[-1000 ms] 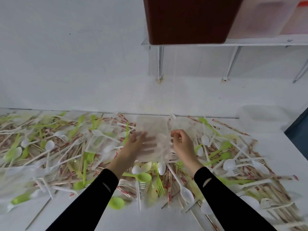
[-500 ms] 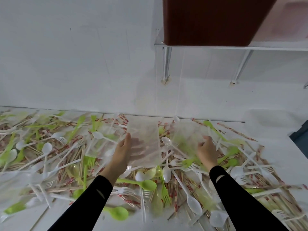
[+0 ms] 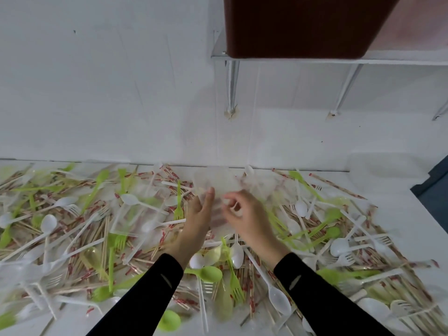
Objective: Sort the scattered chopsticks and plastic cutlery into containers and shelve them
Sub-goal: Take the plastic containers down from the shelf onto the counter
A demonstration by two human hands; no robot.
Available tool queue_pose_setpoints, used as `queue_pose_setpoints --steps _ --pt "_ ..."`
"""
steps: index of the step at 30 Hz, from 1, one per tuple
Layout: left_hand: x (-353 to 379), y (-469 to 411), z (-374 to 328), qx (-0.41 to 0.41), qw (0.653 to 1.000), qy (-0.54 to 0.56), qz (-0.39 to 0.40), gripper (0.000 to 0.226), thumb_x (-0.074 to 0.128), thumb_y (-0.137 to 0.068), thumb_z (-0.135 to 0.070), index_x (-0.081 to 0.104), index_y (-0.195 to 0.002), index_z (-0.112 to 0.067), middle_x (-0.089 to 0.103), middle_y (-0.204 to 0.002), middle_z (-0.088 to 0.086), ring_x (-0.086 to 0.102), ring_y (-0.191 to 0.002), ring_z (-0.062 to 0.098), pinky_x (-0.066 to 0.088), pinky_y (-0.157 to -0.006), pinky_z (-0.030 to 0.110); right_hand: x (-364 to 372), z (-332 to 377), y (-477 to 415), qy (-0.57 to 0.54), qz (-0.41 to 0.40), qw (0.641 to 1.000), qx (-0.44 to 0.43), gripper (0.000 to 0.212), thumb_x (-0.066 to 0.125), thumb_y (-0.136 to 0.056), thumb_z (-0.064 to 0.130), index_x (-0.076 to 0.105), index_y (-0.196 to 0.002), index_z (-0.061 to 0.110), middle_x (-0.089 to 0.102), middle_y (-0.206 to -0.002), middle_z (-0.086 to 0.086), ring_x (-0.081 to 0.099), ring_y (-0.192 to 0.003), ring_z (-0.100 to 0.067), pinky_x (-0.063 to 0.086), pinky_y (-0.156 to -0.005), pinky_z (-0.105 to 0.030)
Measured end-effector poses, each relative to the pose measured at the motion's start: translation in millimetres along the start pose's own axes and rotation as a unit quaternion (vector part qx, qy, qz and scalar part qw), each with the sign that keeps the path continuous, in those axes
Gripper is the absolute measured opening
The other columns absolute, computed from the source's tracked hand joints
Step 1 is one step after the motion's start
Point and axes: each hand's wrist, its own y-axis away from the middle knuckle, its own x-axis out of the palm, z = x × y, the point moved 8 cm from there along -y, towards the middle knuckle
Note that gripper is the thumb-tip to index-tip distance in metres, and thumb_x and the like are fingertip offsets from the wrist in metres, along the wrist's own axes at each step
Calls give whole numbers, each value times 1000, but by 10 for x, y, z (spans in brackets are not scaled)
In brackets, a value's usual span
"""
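Nearest, at 6 o'clock: black sleeves [image 3: 145, 297] over a green spoon [image 3: 209, 274], chopsticks [image 3: 337, 187] and white and green cutlery strewn across the worktop [image 3: 397, 187]. Farther in, centre: left hand [image 3: 197, 221], grip clamped on a clear container [image 3: 215, 185], thumb in front, fingers behind the plastic. Just at its 3 o'clock, right hand [image 3: 247, 215], fingers curled; blurred, cannot tell whether gripping. At 1 o'clock, wall shelf [image 3: 315, 59] bearing a brown box [image 3: 303, 25].

White table [image 3: 412, 214] under scattered cutlery [image 3: 72, 226]
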Motion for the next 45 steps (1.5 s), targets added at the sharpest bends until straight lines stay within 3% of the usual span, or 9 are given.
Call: queue_pose_setpoints --steps 3,9,14,20,23,30,35,38,45 --pt "-40 -31 15 3 1000 6 11 47 65 -93 -39 53 -94 6 55 -78 22 57 -63 28 48 -56 34 319 63 77 9 45 998 -31 18 55 -93 24 67 -96 11 62 -84 2 58 -73 -14 48 -65 -28" --pt "-472 -98 166 -43 992 67 -101 30 53 -101 -27 51 -121 -5 72 -107 11 73 -89 30 61 -70 45 27 -749 -19 90 0 989 121 17 48 -98 17 62 -108 13 61 -104 4 57 -97 -13 51 -83 -28" --pt "-613 -42 179 -56 989 56 -123 36 43 -104 -37 53 -116 -5 71 -107 14 72 -85 28 58 -62 37 99 -1257 45 272 173 935 147 31 38 -101 22 63 -118 17 43 -148 3 36 -137 -23 30 -110 -40" --pt "-670 156 88 -15 992 52 -114 22 61 -96 -15 54 -116 -10 69 -106 12 72 -80 22 59 -62 32 159 -1303 249 352 284 886 98 54 35 -104 24 23 -154 8 4 -165 -2 6 -151 -23 10 -122 -41" --pt "-737 233 94 -12 990 33 -136 19 59 -97 -24 58 -111 -11 71 -102 10 71 -77 20 59 -63 32 33 -1191 197 320 233 914 87 67 36 -103 21 -2 -156 3 -8 -164 -7 -7 -151 -24 6 -124 -40" --pt "-758 595 77 -55 976 -13 -212 35 56 -96 -44 64 -89 -10 69 -76 2 67 -57 11 52 -50 23 -179 -190 331 204 127 962 -130 72 36 -92 16 3 -156 3 -1 -164 -4 3 -151 -20 14 -122 -31" --pt "-524 831 121 -115 989 11 -96 84 63 -77 -69 64 -119 4 69 -101 14 70 -81 28 59 -66 32 -119 339 869 176 205 914 -302 63 34 -90 8 26 -152 1 21 -161 -6 12 -151 -15 14 -122 -25" --pt "-520 1088 211 -140 982 120 -39 79 31 -93 -69 73 -110 -4 71 -105 17 71 -86 30 59 -74 36 -116 383 1088 135 235 898 -346 57 34 -88 2 42 -145 -1 36 -154 -6 21 -149 -14 24 -119 -25" --pt "-929 1619 364 -147 986 62 -40 60 52 -85 -62 68 -119 -15 74 -102 10 73 -88 23 60 -74 35 -83 591 1350 72 277 852 -438 63 34 -80 -11 46 -141 -4 36 -153 -6 27 -147 -16 51 -100 -31"
